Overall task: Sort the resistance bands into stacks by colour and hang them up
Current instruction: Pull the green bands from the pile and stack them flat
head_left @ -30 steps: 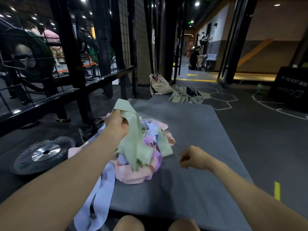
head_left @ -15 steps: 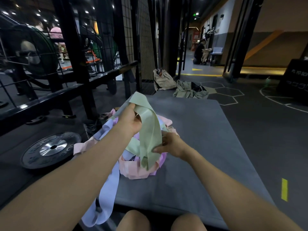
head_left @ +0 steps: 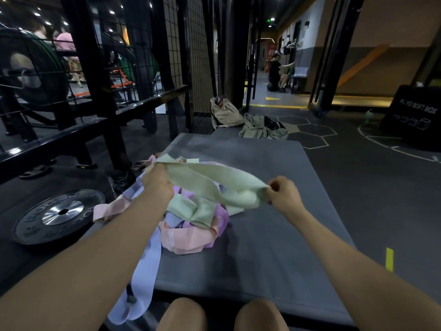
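A pale green resistance band (head_left: 214, 181) is stretched between my two hands above a tangled pile of bands (head_left: 191, 225) on a grey mat (head_left: 274, 235). My left hand (head_left: 157, 182) grips the band's left end. My right hand (head_left: 282, 194) pinches its right end. The pile holds green, pink, purple and lavender bands. A long lavender band (head_left: 145, 271) trails off the mat's near left edge. A pink band (head_left: 112, 207) sticks out to the left.
A black weight plate (head_left: 59, 213) lies on the floor left of the mat. A black steel rack (head_left: 95, 91) stands behind it. A bag (head_left: 224, 113) and clothes (head_left: 262, 127) lie beyond the mat. A black plyo box (head_left: 415, 113) stands far right.
My right hand came in to the pile, took the green band's lower end and pulled it out to the right. The band, which hung from my left hand, is now spread level.
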Action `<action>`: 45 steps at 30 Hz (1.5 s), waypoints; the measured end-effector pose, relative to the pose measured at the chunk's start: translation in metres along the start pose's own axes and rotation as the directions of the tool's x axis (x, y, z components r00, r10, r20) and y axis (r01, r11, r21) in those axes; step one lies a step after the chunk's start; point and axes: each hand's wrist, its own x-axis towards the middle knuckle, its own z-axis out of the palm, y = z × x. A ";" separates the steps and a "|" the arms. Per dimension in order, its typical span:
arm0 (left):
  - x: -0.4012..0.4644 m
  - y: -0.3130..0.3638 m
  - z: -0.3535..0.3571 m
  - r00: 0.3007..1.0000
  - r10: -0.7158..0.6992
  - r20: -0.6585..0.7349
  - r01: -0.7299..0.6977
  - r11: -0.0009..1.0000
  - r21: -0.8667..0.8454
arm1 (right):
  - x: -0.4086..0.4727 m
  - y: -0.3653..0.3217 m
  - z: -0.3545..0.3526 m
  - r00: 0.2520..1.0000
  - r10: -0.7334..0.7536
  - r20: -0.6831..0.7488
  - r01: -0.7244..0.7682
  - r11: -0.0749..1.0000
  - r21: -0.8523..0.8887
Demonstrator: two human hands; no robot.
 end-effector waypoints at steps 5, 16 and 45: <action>-0.006 -0.027 -0.002 0.988 0.093 0.122 -0.120 0.965 0.235 | 0.000 0.005 -0.020 0.993 0.039 -0.111 -0.048 0.995 -0.085; -0.021 -0.042 0.002 0.916 -0.013 0.402 -0.164 0.900 0.403 | -0.006 0.025 -0.036 0.998 0.017 -0.057 -0.022 0.996 -0.084; 0.004 -0.085 0.055 0.879 -0.032 0.475 -0.345 0.644 0.683 | 0.036 0.109 -0.083 0.932 0.301 -0.203 -0.285 0.953 0.107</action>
